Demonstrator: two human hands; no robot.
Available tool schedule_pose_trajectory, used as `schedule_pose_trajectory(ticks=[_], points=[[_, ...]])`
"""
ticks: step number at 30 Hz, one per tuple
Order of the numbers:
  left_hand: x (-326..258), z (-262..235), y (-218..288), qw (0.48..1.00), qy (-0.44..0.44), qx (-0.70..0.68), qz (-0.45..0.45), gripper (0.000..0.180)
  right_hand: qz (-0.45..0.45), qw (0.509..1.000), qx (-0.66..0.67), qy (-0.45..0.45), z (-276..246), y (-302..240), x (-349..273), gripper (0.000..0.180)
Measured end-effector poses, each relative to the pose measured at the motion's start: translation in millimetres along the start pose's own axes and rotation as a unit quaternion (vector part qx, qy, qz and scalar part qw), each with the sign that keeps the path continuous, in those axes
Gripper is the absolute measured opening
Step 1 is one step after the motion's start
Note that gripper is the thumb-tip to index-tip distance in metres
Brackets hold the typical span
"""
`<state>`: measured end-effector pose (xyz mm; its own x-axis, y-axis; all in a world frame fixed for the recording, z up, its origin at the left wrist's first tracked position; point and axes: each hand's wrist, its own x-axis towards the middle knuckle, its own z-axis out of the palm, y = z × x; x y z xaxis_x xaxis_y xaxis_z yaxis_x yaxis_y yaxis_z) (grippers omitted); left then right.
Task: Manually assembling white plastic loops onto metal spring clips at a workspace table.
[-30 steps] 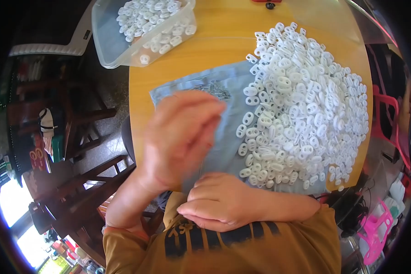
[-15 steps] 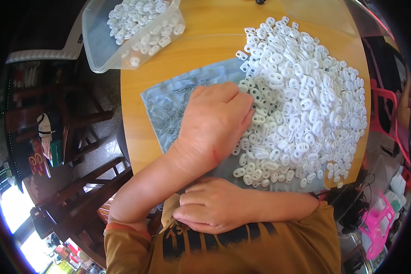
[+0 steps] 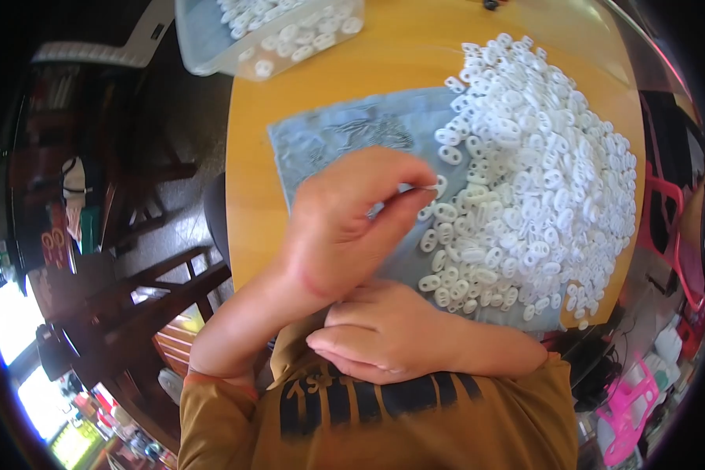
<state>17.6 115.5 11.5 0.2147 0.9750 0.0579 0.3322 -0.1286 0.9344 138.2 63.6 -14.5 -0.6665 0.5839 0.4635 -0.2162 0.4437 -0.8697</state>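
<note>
A large heap of small white oval plastic rings (image 3: 536,164) lies on a grey-blue cloth (image 3: 345,137) spread over a round wooden table (image 3: 415,55). My left hand (image 3: 352,219) is raised at the heap's left edge, with thumb and fingers pinched on one white ring at their tips. My right hand (image 3: 384,333) rests near the table's front edge with its fingers curled in. What it holds, if anything, is hidden.
A clear plastic tub (image 3: 266,31) with several white rings in it stands at the table's far left edge. Dark wooden chairs (image 3: 157,290) stand to the left. Pink plastic items (image 3: 630,419) sit on the floor at the right.
My left hand went from hovering over the cloth down onto the heap's edge. It has now lifted a little, pinching one ring. My right hand has stayed put.
</note>
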Motion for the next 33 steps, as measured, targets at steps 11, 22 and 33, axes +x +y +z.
schedule_pose_trajectory(ticks=[11, 22, 33], points=[[-112, -41, -24, 0.951, 0.239, -0.182, -0.067, 0.014, 0.058, 0.989, -0.135, 0.001, -8, -10, 13, 0.022], [-128, -41, -40, 0.956, 0.211, -0.183, -0.090, 0.015, 0.266, 0.879, -0.396, 0.015, -32, -7, 28, 0.013], [-130, -47, -43, 0.956, 0.195, -0.200, -0.086, 0.018, 0.243, 0.852, -0.448, -0.119, -36, -2, 43, 0.013]])
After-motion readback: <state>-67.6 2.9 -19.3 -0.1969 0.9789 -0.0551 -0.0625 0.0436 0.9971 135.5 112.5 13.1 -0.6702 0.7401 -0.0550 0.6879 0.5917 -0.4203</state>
